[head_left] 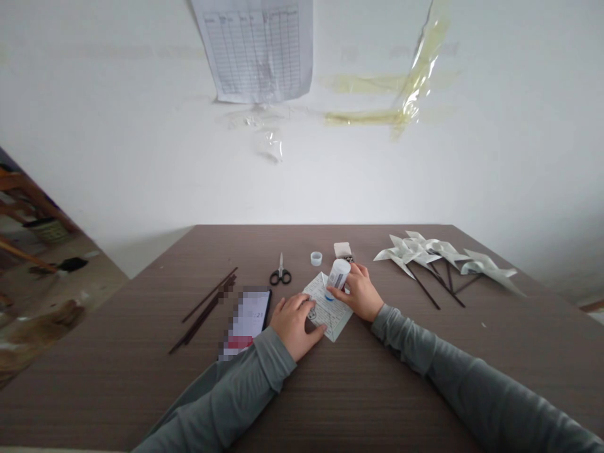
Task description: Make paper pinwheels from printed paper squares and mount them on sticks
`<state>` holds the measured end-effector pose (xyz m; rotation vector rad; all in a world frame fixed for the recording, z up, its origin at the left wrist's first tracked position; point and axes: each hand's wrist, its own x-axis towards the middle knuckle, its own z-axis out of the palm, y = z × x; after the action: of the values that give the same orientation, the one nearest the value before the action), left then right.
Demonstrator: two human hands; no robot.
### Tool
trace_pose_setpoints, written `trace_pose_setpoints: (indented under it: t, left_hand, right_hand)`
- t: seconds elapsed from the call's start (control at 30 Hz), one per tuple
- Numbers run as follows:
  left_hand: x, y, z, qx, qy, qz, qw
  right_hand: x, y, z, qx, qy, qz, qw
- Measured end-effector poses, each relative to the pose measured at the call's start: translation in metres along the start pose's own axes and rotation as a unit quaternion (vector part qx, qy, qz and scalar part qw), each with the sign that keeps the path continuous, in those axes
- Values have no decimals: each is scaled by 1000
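A square of printed paper (336,318) with crease lines lies at an angle on the table in front of me. My left hand (296,324) rests on its left side, fingers spread, pressing it down. In my right hand (361,294) is a white glue stick (339,274), tilted with its lower end at the paper. Whether that end touches the sheet, I cannot tell for sure. A small white cap (316,258) sits just beyond the paper. Near my right hand lies a small whitish block (342,250) with something dark beside it, partly hidden.
Black-handled scissors (280,275) lie beyond my left hand. A phone (248,321) is by my left forearm, with several thin dark sticks (207,308) further left. Several paper pinwheels (415,251) on sticks lie at the right. The table (377,402) meets a white wall.
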<state>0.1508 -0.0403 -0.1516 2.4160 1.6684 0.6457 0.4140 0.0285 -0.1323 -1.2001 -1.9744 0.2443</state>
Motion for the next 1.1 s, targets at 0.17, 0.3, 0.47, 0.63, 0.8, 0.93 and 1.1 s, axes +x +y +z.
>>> trace_pose_setpoints:
  t: [0.17,0.3,0.47,0.63,0.8,0.93,1.1]
  left_hand:
    - [0,2,-1,-6,-6,-4,1000]
    - [1,2,-5,-17,1,-3,1000]
    - [0,-1,-7,-21,-2,-7,1000]
    - [-2,-4,-6,-15,-6,-9,1000]
    - [-2,-5,-7,-15,-16,-10,1000]
    - [-2,-7,-6,-7,-20,-12,1000]
    - [-2,-12,-4,-12,-24,-12,1000]
  right_hand:
    - [-3,9,-4,28,56,28,998]
    - [-2,15,-11,28,80,34,996]
    - [3,23,-19,6,104,41,994]
    - [13,25,-28,-18,111,29,993]
    - [35,22,-27,-63,113,3,992]
    - [56,19,-15,-80,97,-8,992]
    - [74,18,4,-123,69,-28,990]
